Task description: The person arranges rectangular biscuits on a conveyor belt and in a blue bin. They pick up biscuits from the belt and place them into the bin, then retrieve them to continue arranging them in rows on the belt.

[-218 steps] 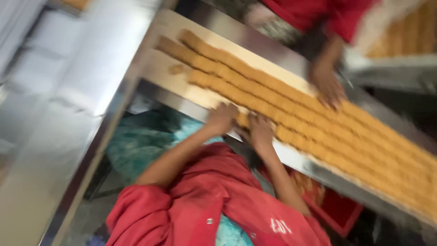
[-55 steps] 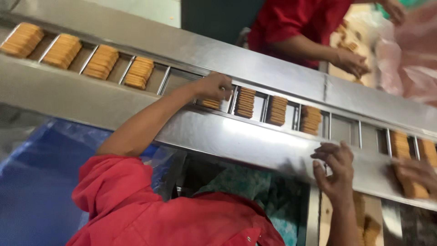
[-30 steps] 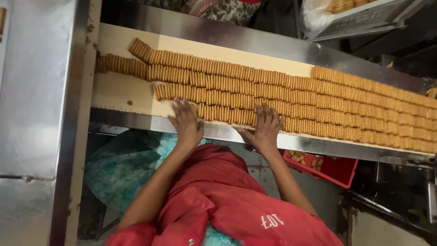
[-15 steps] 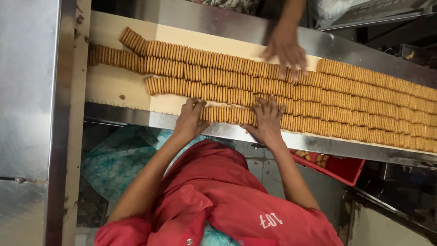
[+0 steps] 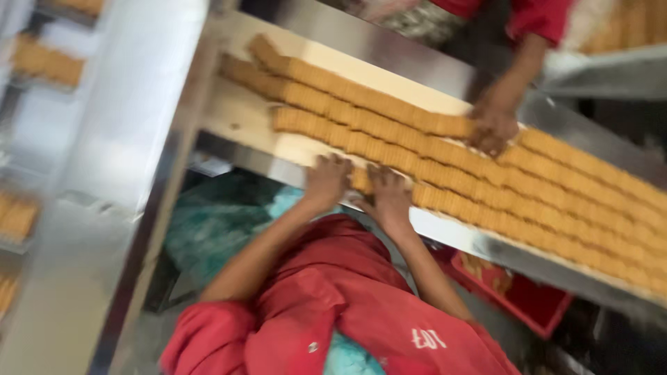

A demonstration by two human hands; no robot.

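Several rows of tan biscuits [image 5: 389,132] stand on edge along a pale conveyor bed [image 5: 236,114] that runs from upper left to lower right. My left hand [image 5: 326,180] and my right hand [image 5: 389,198] rest at the near row, close together. They press in on a short stack of biscuits [image 5: 360,180] from either side. My red sleeves and apron fill the bottom of the view. A co-worker's hand [image 5: 493,125] reaches from the far side onto the middle rows. The picture is motion-blurred.
A steel frame and channel [image 5: 139,104] run down the left, with more biscuits [image 5: 48,66] in a lane beyond. Under the conveyor's near edge sit a red crate [image 5: 528,292] and a teal sack [image 5: 215,222].
My two hands have come closer together on the near row. The co-worker's hand has moved right along the rows. The view has tilted and blurred.
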